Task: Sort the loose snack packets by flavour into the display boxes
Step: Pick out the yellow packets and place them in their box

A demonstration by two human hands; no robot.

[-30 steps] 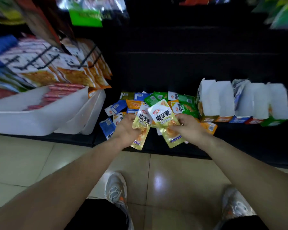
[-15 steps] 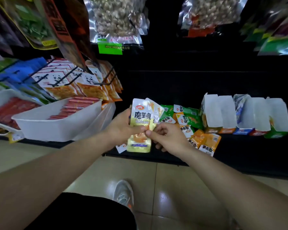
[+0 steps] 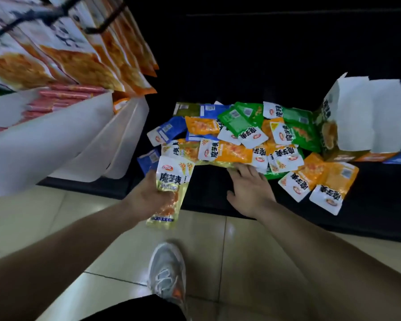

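Observation:
My left hand (image 3: 148, 198) grips a small stack of yellow snack packets (image 3: 169, 188), held upright over the shelf's front edge. My right hand (image 3: 250, 188) lies flat with fingers spread on the dark shelf, its fingertips touching a yellow packet (image 3: 220, 162) at the near edge of the loose pile. The pile (image 3: 241, 135) mixes orange, green, blue and yellow packets. Two orange packets (image 3: 320, 181) lie apart at the right. White display boxes (image 3: 359, 114) stand open at the far right, partly cut off.
White plastic bins (image 3: 56, 140) with red sausage sticks jut out at the left. Orange snack bags (image 3: 86, 59) hang on hooks above them. The black shelf (image 3: 206, 188) has a bare strip between my hands. Tiled floor and my shoe (image 3: 167, 272) lie below.
My right hand has let go of the yellow packets and moved right and forward onto the shelf by the pile. My left hand keeps the stack. The camera has tipped down and closer.

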